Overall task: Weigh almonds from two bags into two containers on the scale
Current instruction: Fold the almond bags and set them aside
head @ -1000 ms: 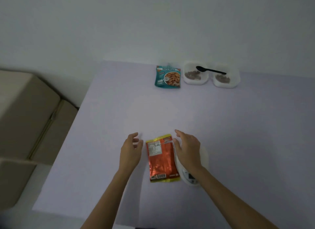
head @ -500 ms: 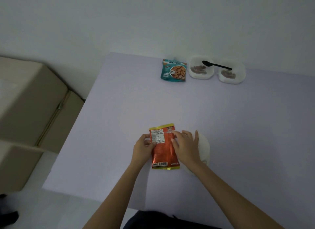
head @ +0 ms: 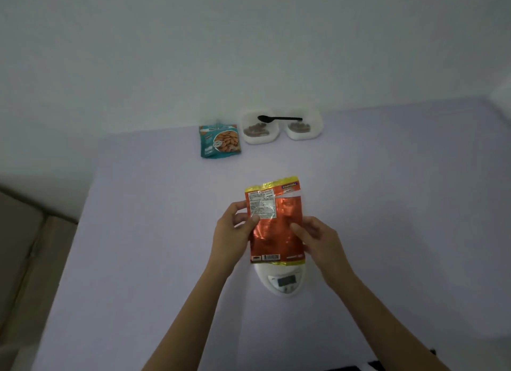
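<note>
An orange foil almond bag (head: pixel 273 224) with a yellow top edge is held up above the table, back label facing me. My left hand (head: pixel 235 229) pinches its left edge and my right hand (head: pixel 318 238) grips its right edge. Just below the bag, the white kitchen scale (head: pixel 284 282) sits on the table with its display toward me; its platform is partly hidden by the bag. At the far edge lie a teal almond bag (head: pixel 219 144) and two white containers (head: pixel 258 127) (head: pixel 304 126), each holding some almonds. A black spoon (head: pixel 279 118) rests across both containers.
The lilac table (head: pixel 387 218) runs from the white wall to my body. Cardboard boxes (head: pixel 19 249) stand on the floor off the table's left side.
Both hands closed on the orange bag, which lay flat on the table beside the scale, and lifted it. The scale's display is uncovered. The camera view shifted.
</note>
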